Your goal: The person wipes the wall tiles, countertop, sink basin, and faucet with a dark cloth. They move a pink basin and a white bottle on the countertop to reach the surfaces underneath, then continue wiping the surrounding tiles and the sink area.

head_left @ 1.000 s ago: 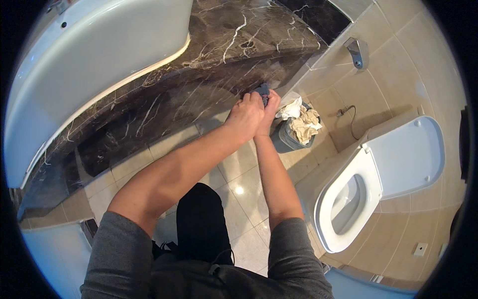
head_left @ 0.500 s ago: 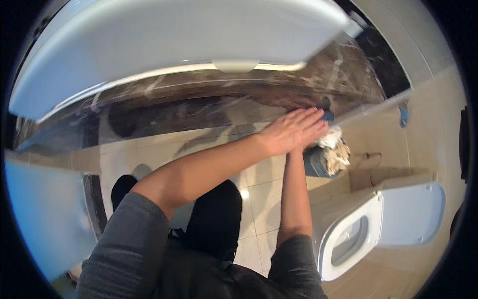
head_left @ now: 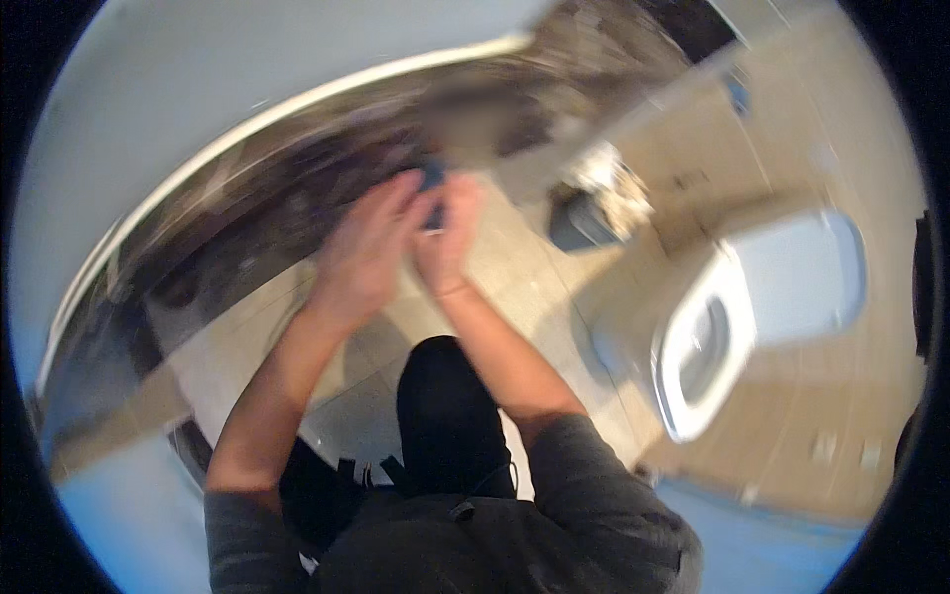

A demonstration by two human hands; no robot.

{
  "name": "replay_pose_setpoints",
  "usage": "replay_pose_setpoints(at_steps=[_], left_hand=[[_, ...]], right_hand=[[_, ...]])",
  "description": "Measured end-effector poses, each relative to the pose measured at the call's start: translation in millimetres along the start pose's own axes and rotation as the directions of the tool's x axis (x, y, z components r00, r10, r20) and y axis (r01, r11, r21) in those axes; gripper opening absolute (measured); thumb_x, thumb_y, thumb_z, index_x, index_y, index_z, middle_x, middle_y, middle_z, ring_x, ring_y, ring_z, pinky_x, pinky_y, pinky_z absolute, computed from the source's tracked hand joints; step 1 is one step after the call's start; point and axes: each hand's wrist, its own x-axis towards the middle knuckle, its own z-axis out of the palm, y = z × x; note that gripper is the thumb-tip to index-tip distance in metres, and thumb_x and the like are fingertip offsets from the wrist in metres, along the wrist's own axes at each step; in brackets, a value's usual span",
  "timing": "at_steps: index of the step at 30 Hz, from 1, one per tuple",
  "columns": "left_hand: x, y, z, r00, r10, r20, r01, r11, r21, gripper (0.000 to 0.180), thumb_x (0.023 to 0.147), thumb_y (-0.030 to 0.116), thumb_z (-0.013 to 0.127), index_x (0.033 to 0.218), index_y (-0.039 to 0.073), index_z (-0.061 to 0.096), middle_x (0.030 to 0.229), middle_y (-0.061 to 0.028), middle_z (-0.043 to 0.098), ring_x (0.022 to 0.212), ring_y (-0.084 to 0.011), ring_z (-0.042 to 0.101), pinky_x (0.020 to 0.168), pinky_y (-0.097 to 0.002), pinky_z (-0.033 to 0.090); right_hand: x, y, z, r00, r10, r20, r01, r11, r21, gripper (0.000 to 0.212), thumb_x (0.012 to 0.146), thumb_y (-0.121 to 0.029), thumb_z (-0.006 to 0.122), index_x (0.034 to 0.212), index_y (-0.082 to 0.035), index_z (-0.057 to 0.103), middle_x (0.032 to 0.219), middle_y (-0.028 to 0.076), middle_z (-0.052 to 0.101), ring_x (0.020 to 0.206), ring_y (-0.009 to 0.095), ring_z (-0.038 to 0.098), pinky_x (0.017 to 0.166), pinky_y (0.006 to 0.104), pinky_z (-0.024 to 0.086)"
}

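Both my hands have come together before me, near the front edge of a brown marble counter (head_left: 233, 188), and motion smears them. Between them is a small dark blue thing (head_left: 432, 178), perhaps a cloth; blur hides its exact kind. My right hand (head_left: 450, 238) is closed around it from the right. From the left, the fingers of my left hand (head_left: 366, 247) bend in against the same thing. The white rim of a large basin (head_left: 297, 99) curves above the counter, beyond my hands.
A grey bin (head_left: 579, 223) heaped with crumpled white and beige paper (head_left: 618, 193) stands against the tiled wall to the right. Nearer me is a white toilet (head_left: 678, 381) with its lid (head_left: 802, 277) raised. Pale floor tiles (head_left: 524, 257) lie below my arms.
My hands were stacked at the counter's right end, left flat over right, beside the dark thing. They have drawn back leftward and now sit side by side around it. The whole view has turned.
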Motion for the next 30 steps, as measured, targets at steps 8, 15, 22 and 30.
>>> replay_pose_setpoints(at_steps=[8, 15, 22, 30], left_hand=[[-17.1, 7.8, -67.2, 0.989, 0.017, 0.150, -0.024, 0.999, 0.040, 0.048, 0.099, -0.005, 0.051, 0.147, -0.005, 0.048, 0.153, -0.0250, 0.046, 0.142, -0.0440, 0.045, 0.119, -0.0530, 0.037], [-40.6, 7.3, -107.0, 0.930, -0.155, 0.333, 0.147, 0.988, 0.049, 0.050, 0.097, -0.006, 0.052, 0.147, -0.006, 0.048, 0.150, -0.0274, 0.049, 0.136, -0.0446, 0.051, 0.115, -0.0576, 0.039], [19.5, 177.4, -89.5, 0.892, -0.154, 0.426, 0.305, 0.899, -0.314, 0.048, 0.096, -0.005, 0.048, 0.144, -0.009, 0.049, 0.141, -0.0317, 0.050, 0.131, -0.0479, 0.050, 0.112, -0.0517, 0.040], [192.6, 364.8, -67.2, 0.833, 0.149, 0.533, 0.263, 0.741, -0.618, 0.038, 0.093, -0.007, 0.058, 0.130, -0.004, 0.061, 0.127, -0.0240, 0.061, 0.117, -0.0414, 0.062, 0.101, -0.0446, 0.051]], right_hand=[[53.8, -75.1, -10.7, 0.986, 0.165, -0.009, -0.158, 0.960, 0.230, 0.051, 0.066, 0.010, 0.058, 0.116, -0.003, 0.056, 0.123, 0.024, 0.052, 0.114, 0.043, 0.053, 0.099, 0.0477, 0.046], [38.6, -117.9, -40.6, 0.872, 0.340, 0.353, -0.422, 0.887, 0.188, 0.049, 0.067, 0.007, 0.059, 0.115, -0.002, 0.056, 0.120, 0.022, 0.053, 0.113, 0.042, 0.053, 0.101, 0.0449, 0.046], [90.5, -154.8, -203.4, 0.689, 0.657, 0.307, -0.723, 0.653, 0.227, 0.060, 0.077, 0.007, 0.059, 0.135, -0.002, 0.051, 0.120, 0.020, 0.055, 0.113, 0.039, 0.056, 0.102, 0.0423, 0.046], [161.2, -178.2, -428.0, 0.501, 0.862, -0.069, -0.864, 0.504, 0.021, 0.055, 0.079, 0.008, 0.061, 0.132, -0.005, 0.060, 0.119, 0.016, 0.056, 0.113, 0.033, 0.058, 0.096, 0.0369, 0.049]])
